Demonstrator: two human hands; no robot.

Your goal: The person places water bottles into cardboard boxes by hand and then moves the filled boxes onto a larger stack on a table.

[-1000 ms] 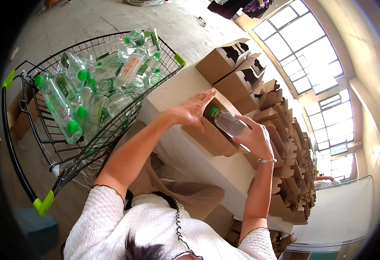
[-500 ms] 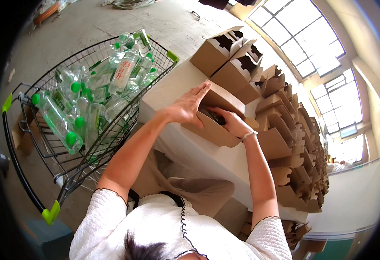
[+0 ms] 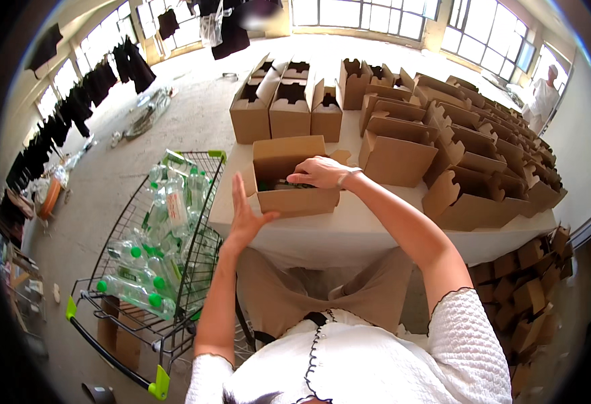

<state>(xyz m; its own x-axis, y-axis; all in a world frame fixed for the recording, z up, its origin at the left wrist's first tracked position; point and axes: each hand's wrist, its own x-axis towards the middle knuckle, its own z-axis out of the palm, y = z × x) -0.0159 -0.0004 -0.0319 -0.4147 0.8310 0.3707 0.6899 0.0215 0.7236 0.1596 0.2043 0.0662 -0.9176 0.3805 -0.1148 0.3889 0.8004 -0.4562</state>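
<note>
The open cardboard box (image 3: 294, 176) sits at the near left corner of the desk (image 3: 369, 225), its flap standing up at the back. My right hand (image 3: 319, 172) is down over its opening, fingers curled toward something dark green inside; it looks like the top of a bottle, but my hand covers most of it, so I cannot tell whether the fingers are gripping it or only resting on it. My left hand (image 3: 245, 214) is at the box's near left corner, fingers spread wide and flat, holding nothing, the fingertips just touching the cardboard wall as far as I can judge.

I judge this box to be in the middle of being filled: the flap is not yet folded shut. Behind it, toward the far edge, 3 more boxes (image 3: 289, 104) stand upright with open tops, and along the right side a long crowd of brown boxes (image 3: 470, 155) runs to the far right corner, flaps up. None looks sealed, so I would say most of the packing is left.

Left of the desk stands a wire cart (image 3: 174, 269) with green handle tips, heaped with clear bottles with green caps (image 3: 151, 242), so plenty of stock remains. More folded cartons (image 3: 531, 276) are stacked under the desk's right end. Dark clothes (image 3: 73, 108) hang along the left windows.
</note>
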